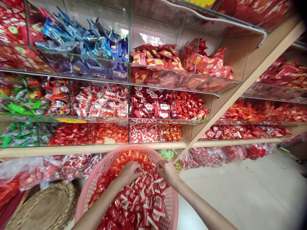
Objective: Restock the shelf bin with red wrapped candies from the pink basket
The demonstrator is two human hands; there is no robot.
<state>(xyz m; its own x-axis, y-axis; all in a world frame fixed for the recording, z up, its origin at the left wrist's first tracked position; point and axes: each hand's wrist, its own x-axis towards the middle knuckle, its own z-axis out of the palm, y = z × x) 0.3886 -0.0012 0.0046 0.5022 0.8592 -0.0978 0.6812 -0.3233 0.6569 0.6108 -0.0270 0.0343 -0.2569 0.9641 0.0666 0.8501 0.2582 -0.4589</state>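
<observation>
A pink perforated plastic basket (174, 204) full of small wrapped candies (134, 195) fills the lower middle. Most wrappers are red; some are red and white, with orange-red ones at the far side. Over the candies on the left, my left hand (130, 172) has its fingers curled in. My right hand (168, 172) is closed too, above the basket's right side near the rim. Whether either hand pinches a candy cannot be made out, as the fingertips are small and partly hidden.
Clear-fronted shelves (129, 83) of wrapped sweets rise just beyond the basket. A slanting wooden upright (223, 105) stands to the right. Bagged sweets (211, 156) lie under the bottom shelf. A woven mat (43, 207) is at lower left, pale floor tiles (230, 191) at right.
</observation>
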